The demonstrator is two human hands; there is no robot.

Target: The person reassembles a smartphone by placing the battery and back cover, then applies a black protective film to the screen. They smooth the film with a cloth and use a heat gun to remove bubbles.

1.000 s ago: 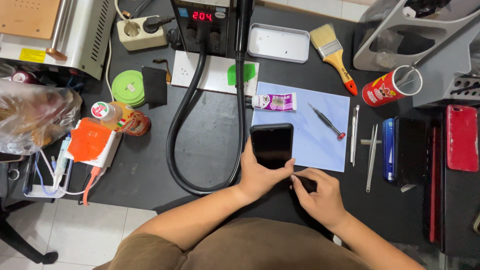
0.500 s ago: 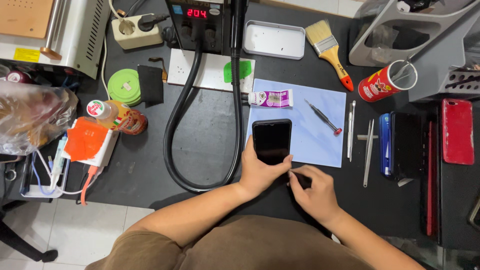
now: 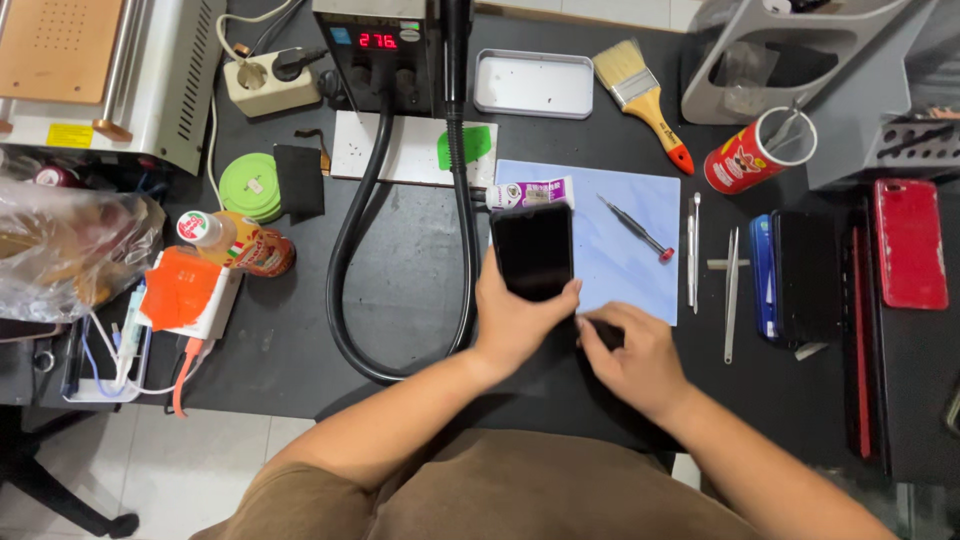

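My left hand (image 3: 515,322) grips the near end of a black smartphone (image 3: 532,250), screen up, over the left side of a pale blue mat (image 3: 625,270). My right hand (image 3: 632,352) rests just right of it at the mat's near edge, fingers pinched on a small dark tool (image 3: 598,329) whose tip points at the phone's lower corner. A small glue tube (image 3: 528,193) lies right above the phone. On the mat to the right lies a thin screwdriver (image 3: 636,228) with a red end.
A hot-air station (image 3: 380,50) with a thick black hose (image 3: 345,260) stands behind. Nearby are a metal tray (image 3: 533,84), a paintbrush (image 3: 642,100), tweezers (image 3: 731,292), a red can (image 3: 748,155), stacked phones (image 3: 800,280), a red phone (image 3: 908,243) and a bottle (image 3: 235,243).
My view has shifted slightly. The phone sits a little farther up the mat, close under the glue tube. The station's red readout has changed.
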